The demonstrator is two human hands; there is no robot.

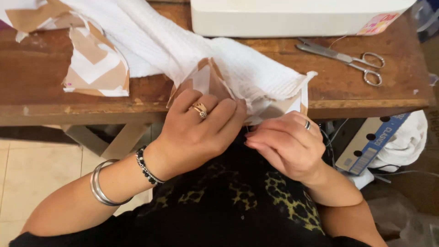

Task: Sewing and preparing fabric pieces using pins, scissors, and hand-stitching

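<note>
Left hand [199, 132], right hand [286, 144] pinch white fabric [256, 75] edge.

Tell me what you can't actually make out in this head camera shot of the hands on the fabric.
- Head view: the fingertips of the left hand and right hand curl under, hiding what they pinch on the white fabric.
- The white machine is cut off by the top edge.
- The cardboard box is partly hidden by the table.

white waffle-textured cloth [256, 68], brown wooden table [36, 77], silver scissors [347, 59]
</note>
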